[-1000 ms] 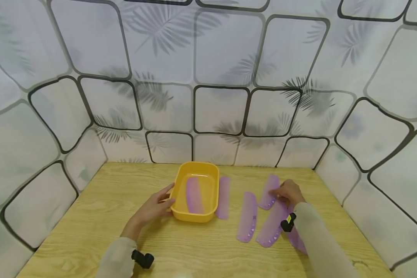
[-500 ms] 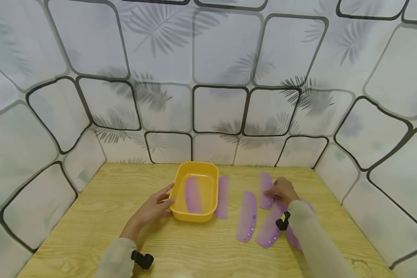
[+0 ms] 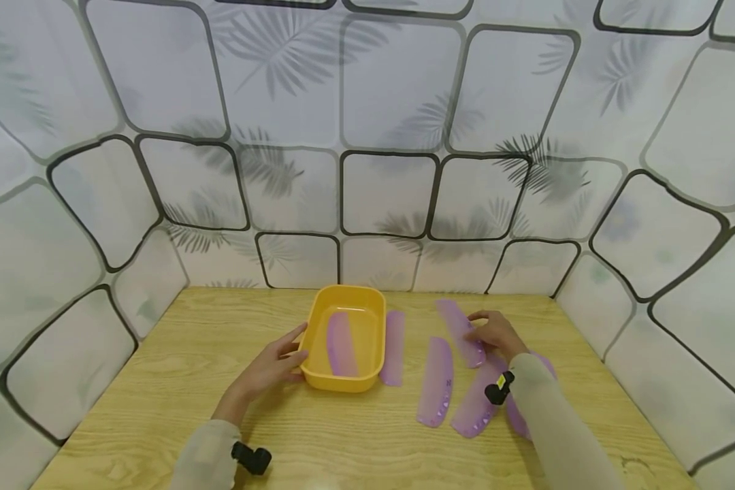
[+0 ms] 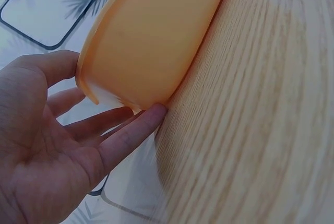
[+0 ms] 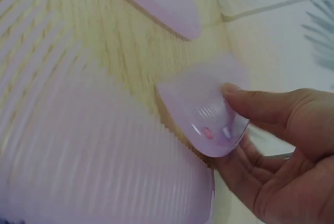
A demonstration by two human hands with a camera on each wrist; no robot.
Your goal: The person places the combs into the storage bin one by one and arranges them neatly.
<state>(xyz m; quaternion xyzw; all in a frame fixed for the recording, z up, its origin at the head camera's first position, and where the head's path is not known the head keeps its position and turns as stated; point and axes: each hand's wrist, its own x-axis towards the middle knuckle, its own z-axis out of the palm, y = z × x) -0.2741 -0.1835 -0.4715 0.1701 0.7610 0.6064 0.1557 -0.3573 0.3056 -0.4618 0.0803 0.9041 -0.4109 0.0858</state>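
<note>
Combs of translucent purple plastic lie on the wooden table. In the head view my right hand (image 3: 495, 335) pinches the lower end of one comb (image 3: 458, 330), which is tilted with its far end to the left. The right wrist view shows the thumb on the upper face of that held comb (image 5: 201, 112) and fingers beneath its rounded end. A yellow plastic tray (image 3: 343, 384) stands left of the combs, with one comb (image 3: 341, 344) inside. My left hand (image 3: 269, 367) touches the tray's left side with extended fingers; the left wrist view shows fingertips against its outer wall (image 4: 151, 41).
One comb (image 3: 393, 348) lies along the tray's right side. Two others (image 3: 435, 381) (image 3: 480, 401) lie nearer the front. More purple plastic (image 3: 517, 415) is partly hidden under the right forearm. Patterned cloth (image 3: 380, 197) walls the table's back and sides.
My right hand has moved slightly left, and the far end of the pinched comb has swung left. The left hand and the tray have stayed in place.
</note>
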